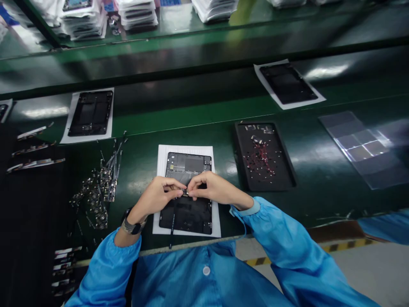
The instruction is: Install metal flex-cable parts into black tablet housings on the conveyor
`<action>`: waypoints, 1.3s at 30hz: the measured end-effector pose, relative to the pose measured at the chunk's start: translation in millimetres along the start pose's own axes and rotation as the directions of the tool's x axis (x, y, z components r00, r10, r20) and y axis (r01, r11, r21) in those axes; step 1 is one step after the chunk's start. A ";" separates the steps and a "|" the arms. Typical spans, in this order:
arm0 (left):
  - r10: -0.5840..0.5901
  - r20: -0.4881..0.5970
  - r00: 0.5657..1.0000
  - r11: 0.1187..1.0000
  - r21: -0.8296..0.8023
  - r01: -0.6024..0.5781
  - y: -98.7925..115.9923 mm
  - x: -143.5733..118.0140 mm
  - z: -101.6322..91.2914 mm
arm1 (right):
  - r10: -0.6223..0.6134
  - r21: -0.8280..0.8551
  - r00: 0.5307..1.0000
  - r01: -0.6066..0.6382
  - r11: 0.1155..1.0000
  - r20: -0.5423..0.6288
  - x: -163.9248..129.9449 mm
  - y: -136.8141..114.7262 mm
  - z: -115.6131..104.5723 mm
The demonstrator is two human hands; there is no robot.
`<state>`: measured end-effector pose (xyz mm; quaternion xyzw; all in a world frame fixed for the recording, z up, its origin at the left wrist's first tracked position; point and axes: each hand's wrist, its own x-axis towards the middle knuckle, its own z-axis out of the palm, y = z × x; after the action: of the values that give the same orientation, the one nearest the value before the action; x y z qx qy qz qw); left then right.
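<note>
A small dark component [185, 192] sits pinched between the fingertips of the left hand [158, 194] and the right hand [212, 188], held just above the middle of an open tablet chassis [188, 164]. The chassis — black, rectangular, its inner frame exposed — lies flat on a white sheet [162, 153] at the near edge of the green bench, long side running away from the person.

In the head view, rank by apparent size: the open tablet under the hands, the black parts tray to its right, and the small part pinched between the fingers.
1. Black parts tray and open tablet: look alike; hands cover part of the tablet, so unranked.
2. Small part: far the smallest.
</note>
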<state>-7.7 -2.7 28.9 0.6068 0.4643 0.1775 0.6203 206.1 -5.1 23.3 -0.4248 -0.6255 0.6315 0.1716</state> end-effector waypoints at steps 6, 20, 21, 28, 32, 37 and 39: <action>-0.023 0.019 1.000 0.999 -0.033 0.024 0.2 0.1 -0.8 | -0.059 0.008 0.998 0.059 0.998 0.019 0.9 1.3 -1.9; -0.038 0.011 0.999 0.998 -0.050 0.038 0.2 1.3 3.2 | -0.081 0.034 0.996 0.079 0.996 0.048 4.8 5.6 -1.5; -0.038 0.011 0.999 0.997 -0.066 0.039 1.8 0.4 1.4 | -0.093 0.020 0.995 0.093 0.995 0.038 3.4 3.2 -4.6; 0.021 -0.166 0.986 0.927 -0.367 -0.082 20.5 -24.5 -37.1 | -0.195 -0.336 0.933 0.087 0.938 -0.304 -48.7 -13.9 -13.3; 0.072 -0.334 0.940 0.815 -0.523 -0.249 21.4 -30.6 -48.5 | -0.028 -0.522 0.962 -0.122 0.844 -0.270 -78.0 2.7 28.8; 0.054 -0.339 0.939 0.805 -0.542 -0.241 16.4 -19.7 -36.5 | -0.038 -0.571 0.890 -0.258 0.780 -0.455 -83.1 22.6 73.9; 0.025 -0.327 0.945 0.813 -0.544 -0.210 15.7 -15.5 -28.9 | -0.059 -0.560 0.878 -0.250 0.790 -0.475 -80.3 22.8 79.8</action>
<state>-33.0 5.3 53.7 0.3857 0.4407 0.4383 0.6818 199.9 -120.2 16.4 -0.6285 -0.7105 0.2841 0.1394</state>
